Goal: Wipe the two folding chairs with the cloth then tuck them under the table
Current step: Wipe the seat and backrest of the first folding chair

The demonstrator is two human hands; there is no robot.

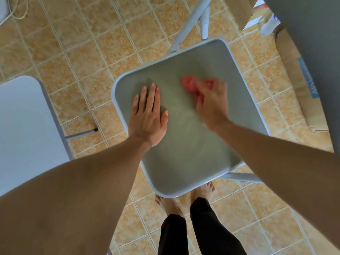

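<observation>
A grey folding chair seat (185, 155) with a pale rim fills the middle of the view. My left hand (148, 116) lies flat on its left part, fingers straight. My right hand (209, 102) is blurred and grips a crumpled red cloth (189, 83) against the seat's far right part. A second chair's pale seat (24, 126) shows at the left edge, with a thin leg (81, 133) on the tiles beside it. The dark grey table (316, 52) is at the upper right.
Orange floor tiles (88, 57) surround the chairs. Cardboard boxes (298, 92) stand under the table at the right. The chair's frame legs (191, 23) reach toward the top. My bare feet (171, 205) stand just behind the seat's near corner. A cord (16, 10) lies at top left.
</observation>
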